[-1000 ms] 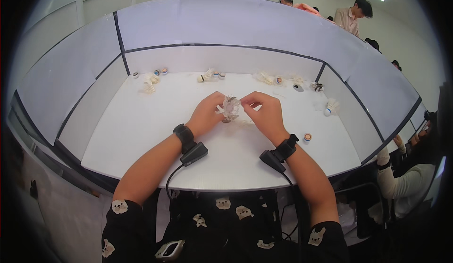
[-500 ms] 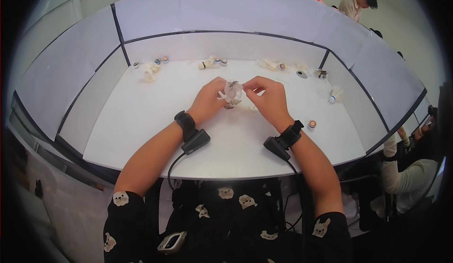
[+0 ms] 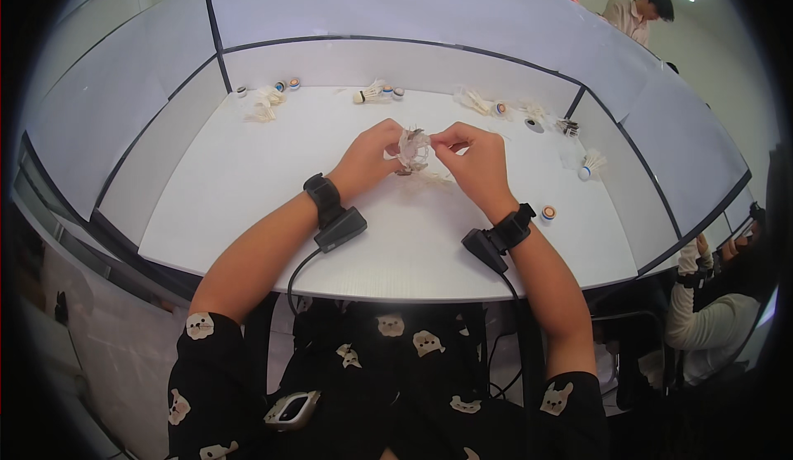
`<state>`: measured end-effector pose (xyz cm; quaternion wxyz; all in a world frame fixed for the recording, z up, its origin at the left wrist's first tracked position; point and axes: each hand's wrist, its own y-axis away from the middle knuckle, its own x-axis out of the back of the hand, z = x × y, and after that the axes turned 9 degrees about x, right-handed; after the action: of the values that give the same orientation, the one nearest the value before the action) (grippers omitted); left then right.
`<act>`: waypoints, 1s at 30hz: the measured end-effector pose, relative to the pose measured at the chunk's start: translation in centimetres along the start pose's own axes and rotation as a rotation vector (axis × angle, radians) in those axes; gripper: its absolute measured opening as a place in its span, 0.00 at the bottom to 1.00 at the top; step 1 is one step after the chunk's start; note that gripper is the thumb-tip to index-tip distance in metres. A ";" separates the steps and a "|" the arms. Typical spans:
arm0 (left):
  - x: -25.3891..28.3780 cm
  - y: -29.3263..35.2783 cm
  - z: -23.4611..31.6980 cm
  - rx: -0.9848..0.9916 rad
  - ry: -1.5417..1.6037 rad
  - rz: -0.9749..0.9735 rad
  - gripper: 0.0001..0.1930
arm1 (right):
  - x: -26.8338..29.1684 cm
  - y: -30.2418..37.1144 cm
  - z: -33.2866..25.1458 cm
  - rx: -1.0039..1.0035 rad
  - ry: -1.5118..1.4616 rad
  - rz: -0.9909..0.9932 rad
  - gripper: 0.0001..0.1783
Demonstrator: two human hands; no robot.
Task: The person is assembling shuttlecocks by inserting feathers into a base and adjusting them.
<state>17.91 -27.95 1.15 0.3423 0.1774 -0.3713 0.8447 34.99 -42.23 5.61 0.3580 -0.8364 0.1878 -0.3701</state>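
Over the middle of the table, my left hand (image 3: 369, 161) is closed around the side of a worn shuttlecock skirt (image 3: 414, 151), a pale ring of quills with dark ragged bits at its rim. My right hand (image 3: 477, 163) meets it from the other side, thumb and forefinger pinched together at the skirt's edge. Whatever lies between those fingertips is too small to make out. Beneath the hands, loose pale feathers (image 3: 434, 179) lie on the white table (image 3: 372, 266). Right of my right wrist stands a round shuttlecock cork (image 3: 548, 213).
Along the back lie feather piles (image 3: 268, 103), a shuttlecock (image 3: 363, 95) beside small corks, and a further cork (image 3: 500, 109). A dark feather clump (image 3: 567, 126) and a white shuttlecock (image 3: 591, 167) sit at the right. Low white partitions (image 3: 396, 59) enclose the table; people are beyond them.
The view has shifted slightly, so the table sits a little higher in the picture. Both hands keep their places at the skirt, which appears turned a little; my right fingers stay at its edge.
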 end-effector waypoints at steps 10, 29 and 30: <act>-0.2 -0.2 0.6 0.064 -0.017 0.005 0.15 | 0.2 0.1 0.1 -0.039 -0.005 0.065 0.06; -0.1 0.1 -0.3 -0.045 0.017 0.021 0.12 | -0.4 0.0 0.6 0.040 0.099 0.009 0.04; -0.7 0.4 -0.4 -0.015 0.031 0.039 0.13 | -0.6 0.6 0.6 0.022 0.111 0.006 0.03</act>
<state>18.07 -28.12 0.29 0.3327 0.1546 -0.3758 0.8510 35.03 -42.06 4.58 0.3575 -0.8099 0.2058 -0.4170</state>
